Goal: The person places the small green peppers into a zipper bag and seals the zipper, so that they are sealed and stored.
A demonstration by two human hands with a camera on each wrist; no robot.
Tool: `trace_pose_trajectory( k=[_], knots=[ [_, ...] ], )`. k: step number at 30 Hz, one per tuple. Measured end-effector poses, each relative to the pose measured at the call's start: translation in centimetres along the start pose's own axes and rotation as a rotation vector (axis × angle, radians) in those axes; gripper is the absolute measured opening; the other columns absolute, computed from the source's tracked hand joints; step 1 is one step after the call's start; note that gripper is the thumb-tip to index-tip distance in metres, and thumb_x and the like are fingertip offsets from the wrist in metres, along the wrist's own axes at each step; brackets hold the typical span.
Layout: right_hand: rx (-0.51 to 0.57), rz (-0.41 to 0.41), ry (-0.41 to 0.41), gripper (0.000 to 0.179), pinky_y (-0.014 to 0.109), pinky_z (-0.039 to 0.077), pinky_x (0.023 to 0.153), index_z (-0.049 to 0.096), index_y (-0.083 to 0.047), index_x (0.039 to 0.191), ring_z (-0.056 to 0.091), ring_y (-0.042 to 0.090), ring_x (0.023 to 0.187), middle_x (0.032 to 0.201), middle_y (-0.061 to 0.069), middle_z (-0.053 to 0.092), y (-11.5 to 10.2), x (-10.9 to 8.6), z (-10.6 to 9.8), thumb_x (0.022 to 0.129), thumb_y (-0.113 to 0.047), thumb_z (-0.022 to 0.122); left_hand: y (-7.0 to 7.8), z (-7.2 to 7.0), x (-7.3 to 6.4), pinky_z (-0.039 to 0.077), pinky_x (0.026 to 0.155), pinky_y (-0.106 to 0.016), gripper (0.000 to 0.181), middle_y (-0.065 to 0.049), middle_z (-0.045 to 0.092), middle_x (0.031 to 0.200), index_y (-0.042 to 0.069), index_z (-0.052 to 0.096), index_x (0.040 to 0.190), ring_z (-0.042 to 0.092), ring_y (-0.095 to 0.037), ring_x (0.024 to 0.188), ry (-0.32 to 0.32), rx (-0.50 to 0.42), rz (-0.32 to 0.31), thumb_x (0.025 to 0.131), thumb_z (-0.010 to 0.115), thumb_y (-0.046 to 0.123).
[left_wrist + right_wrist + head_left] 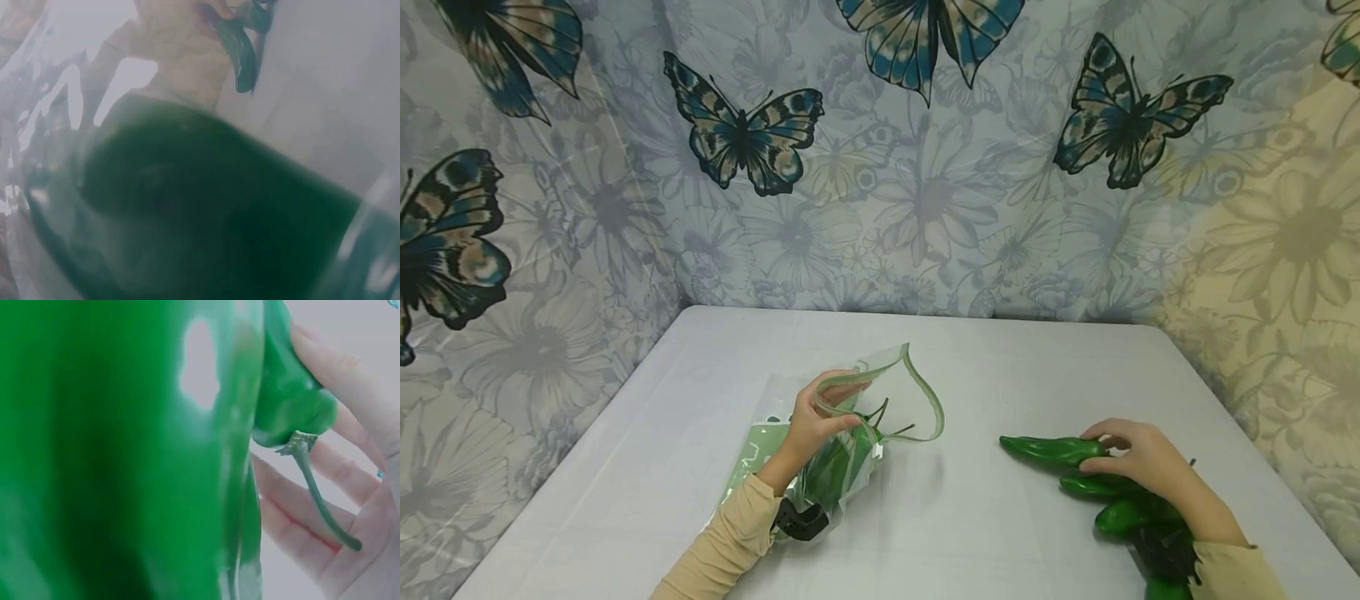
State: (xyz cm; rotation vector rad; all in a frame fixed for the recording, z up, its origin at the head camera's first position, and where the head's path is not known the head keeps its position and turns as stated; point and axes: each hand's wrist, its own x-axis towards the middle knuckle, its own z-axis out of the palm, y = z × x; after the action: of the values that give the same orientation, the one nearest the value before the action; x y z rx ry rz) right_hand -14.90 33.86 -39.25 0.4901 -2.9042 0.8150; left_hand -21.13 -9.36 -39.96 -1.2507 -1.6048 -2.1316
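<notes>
From my head view I see the person's left hand (814,423) left of centre, thumb and fingers pinching the rim of a clear plastic bag with a pale-green-edged mouth (937,402), green peppers inside, their thin stems showing at the opening. At lower right, the right hand (1142,454) pinches a long, glossy green pepper (1048,451) by its thick end. Its stem is hidden from me there, but my right wrist view shows it, curving down over the palm right of centre; another pepper fills that frame's left half, cut off by the edges. My left wrist view shows only blurred dark green through shiny plastic, the left hand out of sight. In the head view, the right arm partly covers a pile of green peppers (1131,515), and a dark patch among them I can't make out.
</notes>
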Motion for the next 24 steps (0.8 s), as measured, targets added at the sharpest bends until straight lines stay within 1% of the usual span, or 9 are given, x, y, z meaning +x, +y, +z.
trace_pose_trajectory(
  k=[2,5,6,7,11,14,18,21,24],
  knots=[
    [0.014,-0.009,0.015,0.036,0.035,0.052,0.063,0.066,-0.008,0.095,0.06,0.022,0.076,0.094,0.009,0.062,0.0,0.0,0.0,0.068,-0.028,0.078,-0.1,0.0,0.0,0.039,0.094,-0.036,0.067,-0.003,0.057,0.115,-0.022,0.038,0.116,0.054,-0.018,0.106,-0.003,0.007,0.003,0.077,0.071,0.021],
    [0.03,-0.011,0.04,0.038,0.029,0.051,0.06,0.065,-0.006,0.097,0.06,0.016,0.074,0.093,0.009,0.062,-0.1,0.0,0.1,0.067,-0.026,0.078,-0.1,-0.1,0.0,0.038,0.094,-0.036,0.068,-0.003,0.057,0.115,-0.023,0.036,0.115,0.054,-0.018,0.106,-0.002,0.01,0.005,0.077,0.071,0.022],
    [0.036,-0.01,0.046,0.04,0.028,0.052,0.06,0.064,-0.004,0.097,0.061,0.016,0.075,0.093,0.009,0.062,-0.1,0.0,0.1,0.067,-0.025,0.079,-0.1,-0.1,0.0,0.039,0.094,-0.036,0.069,-0.003,0.057,0.115,-0.024,0.035,0.115,0.054,-0.018,0.106,-0.002,0.011,0.005,0.077,0.071,0.022],
    [0.032,-0.002,0.058,0.042,0.028,0.052,0.061,0.064,-0.003,0.098,0.061,0.016,0.076,0.093,0.009,0.062,-0.1,0.0,0.1,0.066,-0.025,0.079,-0.1,-0.1,0.0,0.039,0.094,-0.036,0.069,-0.003,0.057,0.115,-0.024,0.035,0.115,0.054,-0.018,0.106,-0.002,0.011,0.003,0.077,0.071,0.022],
    [0.009,0.029,0.096,0.049,0.032,0.053,0.063,0.062,0.0,0.099,0.062,0.024,0.08,0.091,0.01,0.064,-0.3,0.1,0.1,0.063,-0.027,0.081,-0.1,-0.1,0.0,0.038,0.094,-0.036,0.07,-0.003,0.058,0.115,-0.025,0.034,0.114,0.054,-0.018,0.106,0.001,0.007,0.002,0.077,0.071,0.021],
    [-0.014,0.023,0.124,0.048,0.034,0.052,0.063,0.063,0.0,0.096,0.061,0.028,0.079,0.088,0.01,0.065,-0.6,0.3,0.0,0.062,-0.028,0.082,-0.2,-0.1,0.1,0.038,0.095,-0.036,0.068,-0.004,0.058,0.114,-0.023,0.036,0.115,0.054,-0.019,0.106,0.003,0.001,0.009,0.077,0.072,0.021],
    [-0.033,-0.018,0.169,0.045,0.03,0.052,0.059,0.066,-0.001,0.092,0.062,0.02,0.073,0.083,0.008,0.065,-0.9,0.3,-0.1,0.059,-0.026,0.083,-0.1,0.0,0.1,0.038,0.095,-0.036,0.066,-0.005,0.058,0.114,-0.021,0.038,0.116,0.054,-0.019,0.106,0.004,-0.003,0.01,0.077,0.071,0.02],
    [-0.017,-0.045,0.189,0.043,0.025,0.051,0.053,0.067,-0.001,0.091,0.062,0.012,0.066,0.083,0.009,0.066,-1.2,0.3,0.0,0.058,-0.022,0.084,-0.1,0.0,0.1,0.038,0.095,-0.036,0.065,-0.005,0.058,0.114,-0.021,0.038,0.116,0.054,-0.019,0.106,0.001,-0.008,0.01,0.077,0.071,0.019],
    [0.011,-0.055,0.192,0.042,0.023,0.05,0.05,0.067,0.0,0.091,0.061,0.008,0.062,0.085,0.013,0.065,-1.6,0.3,0.0,0.058,-0.019,0.083,-0.2,-0.1,0.0,0.038,0.094,-0.035,0.067,-0.005,0.058,0.115,-0.023,0.037,0.115,0.053,-0.019,0.106,-0.001,-0.008,0.016,0.077,0.071,0.019]
  ],
)
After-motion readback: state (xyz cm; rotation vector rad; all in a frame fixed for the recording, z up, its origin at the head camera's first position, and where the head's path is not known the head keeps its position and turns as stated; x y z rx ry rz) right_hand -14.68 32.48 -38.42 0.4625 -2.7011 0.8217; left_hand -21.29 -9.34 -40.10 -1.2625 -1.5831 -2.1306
